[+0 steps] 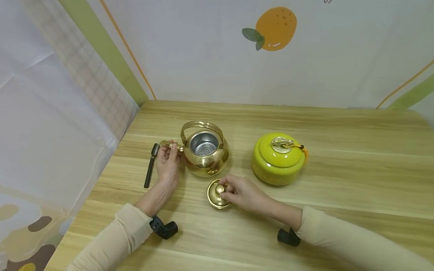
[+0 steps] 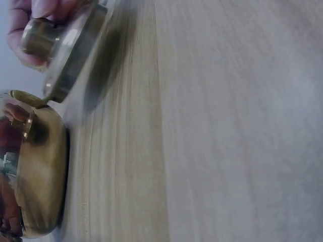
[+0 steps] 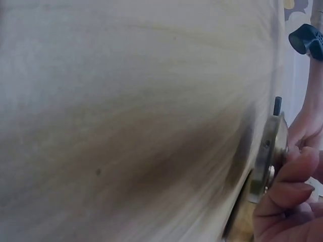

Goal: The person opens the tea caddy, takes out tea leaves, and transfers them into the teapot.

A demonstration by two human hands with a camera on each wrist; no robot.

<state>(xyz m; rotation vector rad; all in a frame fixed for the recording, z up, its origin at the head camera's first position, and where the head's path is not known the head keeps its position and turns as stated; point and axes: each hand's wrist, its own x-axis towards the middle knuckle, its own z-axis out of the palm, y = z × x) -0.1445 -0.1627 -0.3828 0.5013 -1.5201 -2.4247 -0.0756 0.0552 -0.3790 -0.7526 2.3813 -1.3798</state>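
A shiny gold kettle stands at the table's left with its arched handle upright and a perforated steel strainer showing in its open mouth. My left hand grips the kettle's spout with thumb and fingers. In front of the kettle, my right hand pinches the knob of the round gold lid. Tilted on edge in the left wrist view, the lid hangs above the wood with its shadow beside it. The right wrist view also has the lid at my fingertips.
A lime-yellow lidded jar with a gold ornament and orange tassel stands to the kettle's right. Left of my left hand lies a slim black scoop. The wooden table meets a printed cloth wall at the back.
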